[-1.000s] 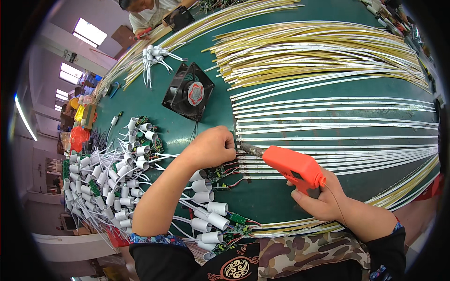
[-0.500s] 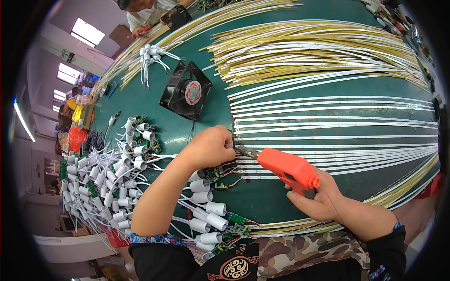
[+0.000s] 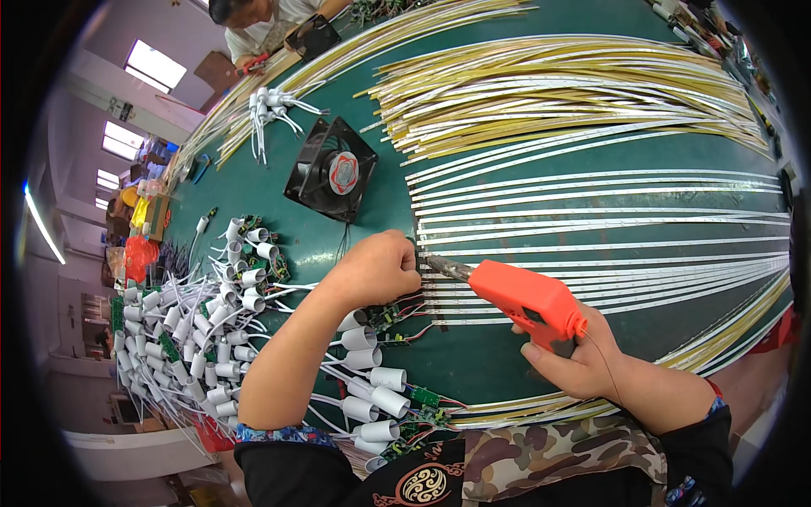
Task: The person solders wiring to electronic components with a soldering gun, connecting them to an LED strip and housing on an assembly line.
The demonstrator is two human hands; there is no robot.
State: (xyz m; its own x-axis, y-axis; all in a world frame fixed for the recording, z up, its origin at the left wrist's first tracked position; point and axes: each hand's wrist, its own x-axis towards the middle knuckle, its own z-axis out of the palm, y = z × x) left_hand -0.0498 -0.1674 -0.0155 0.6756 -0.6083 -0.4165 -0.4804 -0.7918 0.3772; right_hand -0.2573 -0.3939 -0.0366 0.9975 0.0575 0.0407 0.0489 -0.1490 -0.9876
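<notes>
My right hand (image 3: 583,359) grips an orange soldering gun (image 3: 528,296), with a thin wire trailing from its back end. Its dark tip reaches the left end of a white LED strip (image 3: 541,249) in a fanned row. Beside that tip, my left hand (image 3: 384,266) is closed in a pinch; what the fingers hold is hidden behind them. Just below my left hand, small green circuit boards (image 3: 395,340) with red and black wires meet the ends of lower strips. White lamp sockets (image 3: 361,359) on white cables lie next to these boards.
A black square fan (image 3: 331,169) stands beyond my left hand. A large heap of sockets (image 3: 182,338) lies at the left. Bundled yellow and white strips (image 3: 574,93) cover the far right of the green table (image 3: 355,84). Across the table, a co-worker's hand (image 3: 249,62) holds a red-handled tool.
The soldering gun has shifted slightly right and its tip stays at the strip ends. My left hand keeps nearly the same place, still pinched.
</notes>
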